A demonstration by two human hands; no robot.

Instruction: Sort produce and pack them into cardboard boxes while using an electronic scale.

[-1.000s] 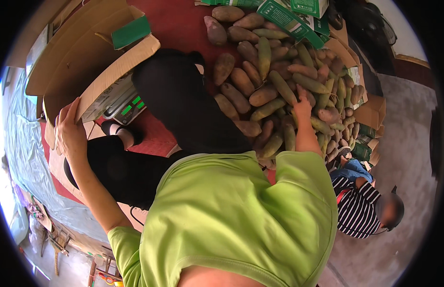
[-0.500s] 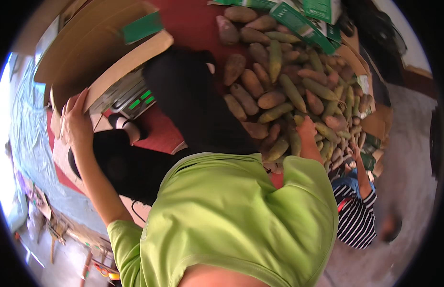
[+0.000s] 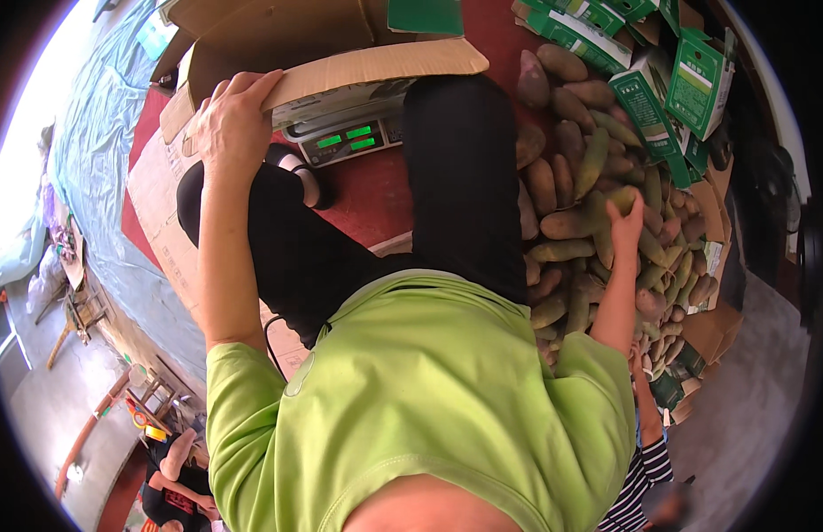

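The left hand [image 3: 237,120] grips the box flap [image 3: 385,69] by its left corner, best held steady, while the right hand [image 3: 624,213], curled round a root [image 3: 619,196] on the pile [image 3: 542,186] toward the red floor's [image 3: 367,204] right edge, should hold it mid-length.

One scale [image 3: 343,153], three green-lit displays [image 3: 358,132], one green-flapped carton [image 3: 367,73], dozens of tubers [image 3: 567,223], partly hidden

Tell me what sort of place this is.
Probably a makeshift produce packing area: a big floor pile of root vegetables, a digital scale with lit green displays, and an open cardboard box near printed green cartons.
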